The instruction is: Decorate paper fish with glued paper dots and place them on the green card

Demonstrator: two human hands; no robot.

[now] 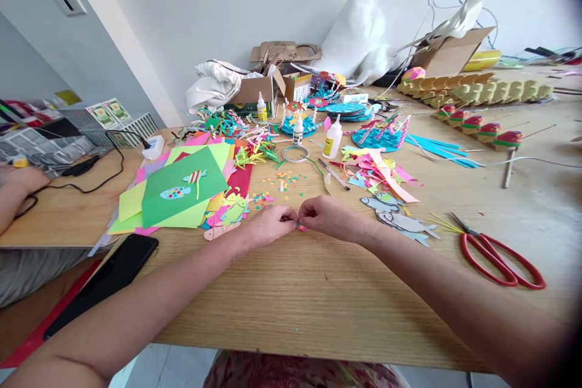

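Note:
My left hand and my right hand meet above the table's middle, both closed in a pinch. Between their fingertips shows a small multicoloured paper piece, mostly hidden by the fingers. Just beyond them lie scattered paper dots. Left of my left hand is a pile of cut paper fish, and grey-blue paper fish lie right of my right hand. A green sheet bears two decorated fish, one dotted and one striped.
Glue bottles, a tape roll and a craft knife stand or lie ahead. Red-handled scissors rest at right, a black phone at left. Egg-carton strips lie farther back. Another person's hand is at far left.

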